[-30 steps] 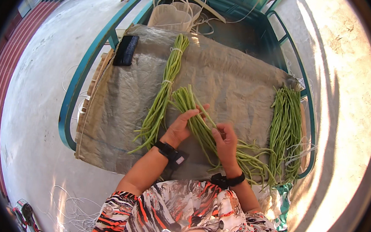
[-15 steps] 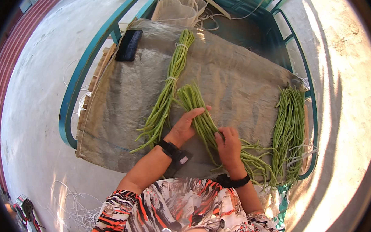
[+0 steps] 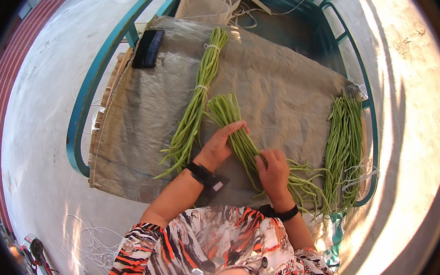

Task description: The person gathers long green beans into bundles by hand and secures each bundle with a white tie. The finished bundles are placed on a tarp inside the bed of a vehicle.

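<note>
A loose bunch of long green beans (image 3: 225,110) slants across the middle of the cloth, its far ends gathered and its near ends fanning out to the right. My left hand (image 3: 220,143) wraps round the upper part of this bunch. Lower down, my right hand (image 3: 274,172) is closed on the same beans, its fingertips partly hidden. Just left of it lies a long bunch of beans (image 3: 202,91), bound with white ties at two places. At the cloth's right edge rests a thick pile of long beans (image 3: 344,140).
The brown cloth (image 3: 284,81) covers a board on a green-railed cart (image 3: 80,114). A dark phone (image 3: 149,48) lies at its far left corner. Beyond stands a whitish plastic tub (image 3: 203,6). White strips (image 3: 361,176) hang by the right pile; tangled white cord (image 3: 95,246) lies on the floor.
The view has shifted slightly, so the cloth and beans appear a little higher. Both hands keep their hold on the loose bunch, with hardly any movement.
</note>
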Demonstrator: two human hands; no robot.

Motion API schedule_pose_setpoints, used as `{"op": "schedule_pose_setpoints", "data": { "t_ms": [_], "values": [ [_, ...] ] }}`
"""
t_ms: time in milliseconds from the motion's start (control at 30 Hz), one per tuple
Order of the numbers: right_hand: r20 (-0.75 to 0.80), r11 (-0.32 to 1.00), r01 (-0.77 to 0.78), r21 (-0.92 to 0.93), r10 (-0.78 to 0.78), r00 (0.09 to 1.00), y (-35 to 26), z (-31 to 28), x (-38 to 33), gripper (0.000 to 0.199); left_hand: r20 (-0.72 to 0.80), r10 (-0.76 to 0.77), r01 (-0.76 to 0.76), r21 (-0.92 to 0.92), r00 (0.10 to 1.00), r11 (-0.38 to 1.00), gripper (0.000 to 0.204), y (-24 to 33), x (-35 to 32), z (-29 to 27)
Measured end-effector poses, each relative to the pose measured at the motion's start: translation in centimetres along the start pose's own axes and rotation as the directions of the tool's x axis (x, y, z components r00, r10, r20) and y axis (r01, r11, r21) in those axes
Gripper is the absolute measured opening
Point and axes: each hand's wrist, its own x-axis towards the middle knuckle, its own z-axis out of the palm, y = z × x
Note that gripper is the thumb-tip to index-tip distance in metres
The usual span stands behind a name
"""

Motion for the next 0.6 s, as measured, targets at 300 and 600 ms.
{"op": "schedule_pose_setpoints", "data": {
  "t_ms": [300, 600],
  "values": [
    [-0.009, 1.000, 0.010, -0.008, -0.010, 1.000, 0.6, -0.1, -0.8, 0.014, 0.057, 0.072, -0.074, 0.044, 0.996, 0.996, 0.013, 0.3, 0.3, 0.8],
    [-0.029, 0.995, 0.009, -0.101, -0.012, 1.000, 4.5, -3.9, -4.2, 0.015, 0.059, 0.086, -0.085, -0.023, 0.995, 0.996, 0.013, -0.7, 0.6, 1.4]
  ]
}}
